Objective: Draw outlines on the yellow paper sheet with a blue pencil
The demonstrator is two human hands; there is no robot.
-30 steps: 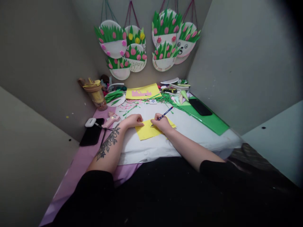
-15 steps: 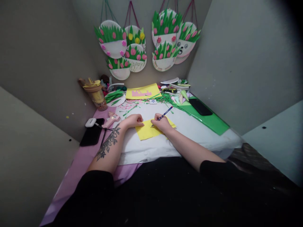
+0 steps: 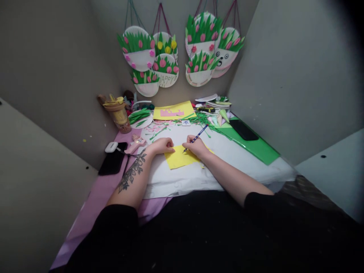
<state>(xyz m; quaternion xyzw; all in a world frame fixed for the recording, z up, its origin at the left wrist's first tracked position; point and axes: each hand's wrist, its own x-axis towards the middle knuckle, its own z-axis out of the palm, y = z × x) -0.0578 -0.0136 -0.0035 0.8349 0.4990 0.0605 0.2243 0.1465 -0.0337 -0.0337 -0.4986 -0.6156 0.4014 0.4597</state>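
Note:
A small sheet of yellow paper point(image 3: 180, 159) lies on the white covering in front of me. My right hand point(image 3: 196, 147) rests on its right part, fingers closed around a dark blue patterned pencil point(image 3: 200, 133). The pencil leans to the right, and its tip meets the paper near the middle; any mark there is too faint to make out. At the paper's upper left corner is my left hand point(image 3: 163, 146), fingers curled and thumb against the paper's edge, steadying it. Part of the sheet is hidden under my right hand.
Green and pink paper scraps point(image 3: 199, 117) and a larger yellow sheet point(image 3: 187, 107) lie behind. A black phone point(image 3: 243, 130) rests on a green folder point(image 3: 264, 151) at right. At left are a drink cup point(image 3: 121, 117) and another phone point(image 3: 110, 165). Decorated paper plates point(image 3: 200, 77) hang on the wall.
The whole view has shifted slightly, so everything appears a little further right. Both hands keep their places on the paper, with the pencil tip still on it.

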